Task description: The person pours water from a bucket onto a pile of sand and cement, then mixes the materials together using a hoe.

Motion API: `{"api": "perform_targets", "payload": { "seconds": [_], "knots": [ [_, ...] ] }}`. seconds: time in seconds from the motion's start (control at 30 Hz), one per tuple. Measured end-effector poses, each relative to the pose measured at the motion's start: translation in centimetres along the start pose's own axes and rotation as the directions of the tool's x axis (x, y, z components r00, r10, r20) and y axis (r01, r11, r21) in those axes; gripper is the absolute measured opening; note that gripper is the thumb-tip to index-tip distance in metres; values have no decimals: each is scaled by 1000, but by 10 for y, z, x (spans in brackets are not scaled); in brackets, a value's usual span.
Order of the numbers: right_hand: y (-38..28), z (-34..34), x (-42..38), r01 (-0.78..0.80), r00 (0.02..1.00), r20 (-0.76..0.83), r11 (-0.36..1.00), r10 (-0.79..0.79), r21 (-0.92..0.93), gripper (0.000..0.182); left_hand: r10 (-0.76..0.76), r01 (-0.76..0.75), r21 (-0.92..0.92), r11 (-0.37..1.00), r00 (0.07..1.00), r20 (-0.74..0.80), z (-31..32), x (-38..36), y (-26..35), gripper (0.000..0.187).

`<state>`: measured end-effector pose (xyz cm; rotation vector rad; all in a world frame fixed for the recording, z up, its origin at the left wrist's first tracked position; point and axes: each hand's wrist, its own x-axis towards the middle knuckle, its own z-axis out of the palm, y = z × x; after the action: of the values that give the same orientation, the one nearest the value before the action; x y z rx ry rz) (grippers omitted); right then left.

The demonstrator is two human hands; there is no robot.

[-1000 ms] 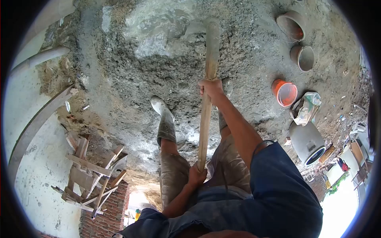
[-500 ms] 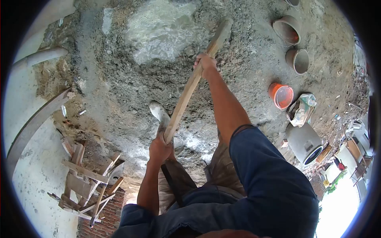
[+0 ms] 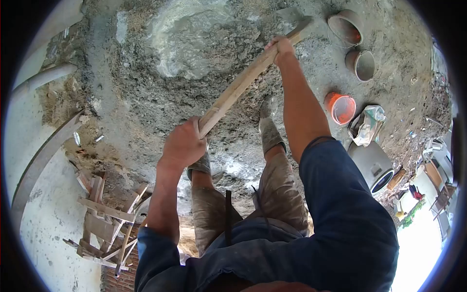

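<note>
A hoe with a long, pale wooden handle [image 3: 238,88] slants across the middle of the view, its near end at the lower left. My left hand [image 3: 184,145] is wrapped round that near end. Farther up, close to the head, my right hand [image 3: 282,49] grips the same handle. The grey, mud-coloured blade [image 3: 289,15] shows only in part at the top and blends into the ground. Left of it lies a wet grey pool of mortar [image 3: 189,48], ringed by a darker, crumbly mix [image 3: 219,95].
Two dark buckets [image 3: 344,28] and an orange bucket [image 3: 340,108] stand at the right. Beside them lie a crumpled sack [image 3: 367,125] and a large grey drum [image 3: 369,164]. A wooden trestle [image 3: 109,219] stands at lower left, near a pale wall [image 3: 48,214]. My boots [image 3: 270,131] are on the rough ground.
Both hands have carried the hoe: its head swung right and upward, and its near end rose. My left hand came up closer to the camera. My right foot now shows farther forward.
</note>
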<state>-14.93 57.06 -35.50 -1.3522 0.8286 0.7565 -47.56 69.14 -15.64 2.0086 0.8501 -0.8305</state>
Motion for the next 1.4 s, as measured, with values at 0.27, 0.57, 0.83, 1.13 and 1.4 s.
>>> {"api": "perform_targets", "payload": {
  "seconds": [0.27, 0.57, 0.83, 1.13, 1.4],
  "knots": [
    [165, -5, -158, -440, 883, 264, 879, 388, 182, 15, -238, 249, 75, 966, 962, -131, 70, -149, -174, 15],
    [19, -108, -82, 99, 995, -48, 969, -91, 227, 13, 204, -203, 164, 965, 979, 7, 48, -2, -48, 25],
    [197, 34, -129, -252, 967, 35, 927, 253, 279, 12, -85, 76, 232, 970, 996, 28, -58, -87, -196, 19],
    [92, 66, -208, -11, 982, 188, 997, 26, -79, 11, -49, 10, -260, 966, 988, -143, 82, -94, -198, 20],
    [-61, 119, 2, 284, 958, 202, 775, -205, -564, 8, -115, 79, -591, 803, 993, -24, 107, 40, 48, 46]
  ]
}}
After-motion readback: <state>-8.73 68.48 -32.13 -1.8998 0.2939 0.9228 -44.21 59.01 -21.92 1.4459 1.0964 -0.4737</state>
